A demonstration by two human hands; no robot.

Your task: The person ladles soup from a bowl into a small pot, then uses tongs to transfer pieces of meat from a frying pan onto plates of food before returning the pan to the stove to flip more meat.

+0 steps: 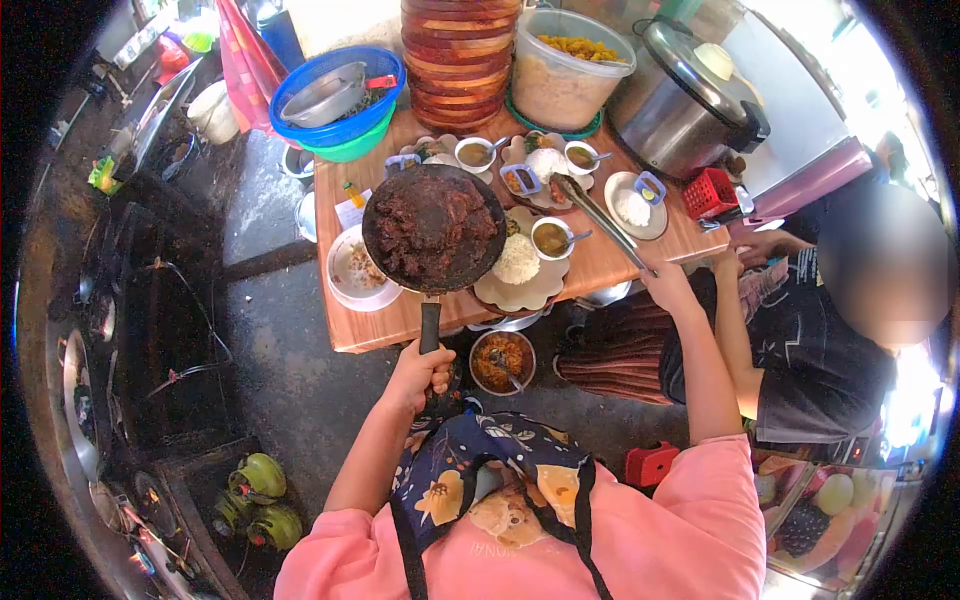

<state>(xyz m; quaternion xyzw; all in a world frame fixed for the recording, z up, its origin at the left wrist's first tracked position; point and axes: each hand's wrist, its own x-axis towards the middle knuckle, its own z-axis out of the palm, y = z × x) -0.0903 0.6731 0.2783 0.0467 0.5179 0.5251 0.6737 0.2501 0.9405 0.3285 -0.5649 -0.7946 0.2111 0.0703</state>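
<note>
My left hand (424, 374) is closed round the black handle of a frying pan (436, 228), which is full of dark reddish-brown food and held over the table's front part. Metal tongs (607, 224) are in my right hand (668, 286), reaching up and left. Their tips are at a piece of brown food on a plate with rice (547, 163) and a small cup of sauce. Nearer, right of the pan, a scalloped plate (522, 287) bears a mound of rice and a white bowl of soup (551, 239). A white bowl (361, 268) with food scraps stands left of the pan.
Stacked wooden plates (458, 65), a tub of yellow food (573, 70), a large steel cooker (683, 100) and blue basin (338, 102) line the back. A seated person (822, 320) is at the right. Below the table's edge is a bowl of red food (502, 362).
</note>
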